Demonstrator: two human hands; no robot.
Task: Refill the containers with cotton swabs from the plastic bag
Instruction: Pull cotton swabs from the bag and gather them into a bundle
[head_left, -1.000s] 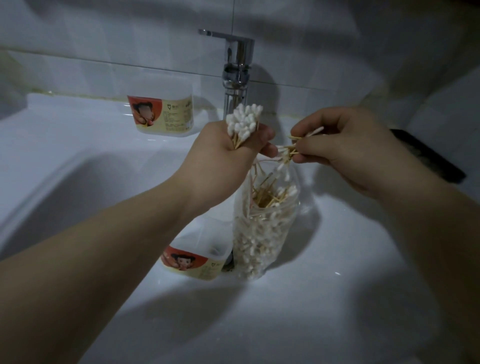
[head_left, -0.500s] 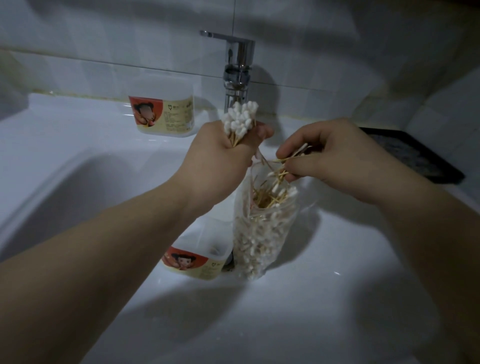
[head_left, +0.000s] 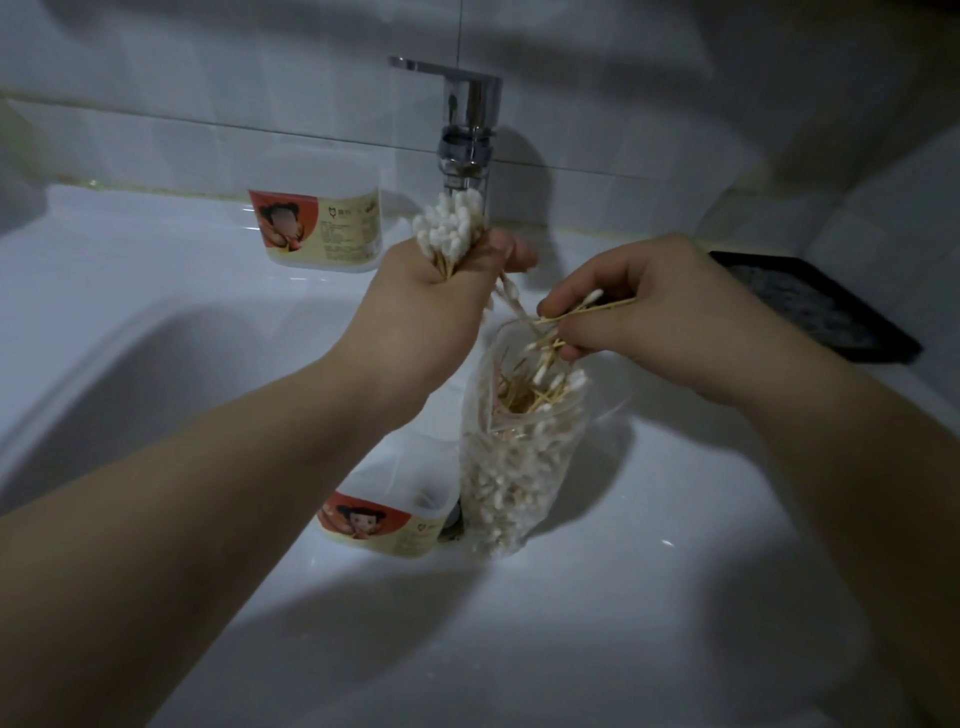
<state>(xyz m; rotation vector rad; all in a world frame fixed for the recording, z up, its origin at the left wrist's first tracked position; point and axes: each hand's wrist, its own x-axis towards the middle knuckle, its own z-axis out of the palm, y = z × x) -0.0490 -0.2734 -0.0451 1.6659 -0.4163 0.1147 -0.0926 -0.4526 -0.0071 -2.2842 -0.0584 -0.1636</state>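
Note:
My left hand (head_left: 421, 317) grips an upright bundle of cotton swabs (head_left: 449, 231), white tips up, just above the mouth of the clear plastic bag (head_left: 511, 467). The bag stands in the sink and is full of swabs. My right hand (head_left: 670, 312) pinches a few wooden-stick swabs (head_left: 582, 312) over the bag's open top. One clear container (head_left: 389, 519) with a red and cream label stands in the basin left of the bag, partly behind my left forearm. A second labelled container (head_left: 322, 228) sits on the sink ledge at the back.
A chrome faucet (head_left: 467, 130) rises behind my hands against the white tiled wall. A black tray (head_left: 815, 306) lies on the ledge at the right. The white sink basin (head_left: 623, 597) spreads around the bag and container.
My right hand has dipped from beside the left-hand bundle down to the bag's mouth and now pinches a few swabs there. My left hand holds its bundle almost still.

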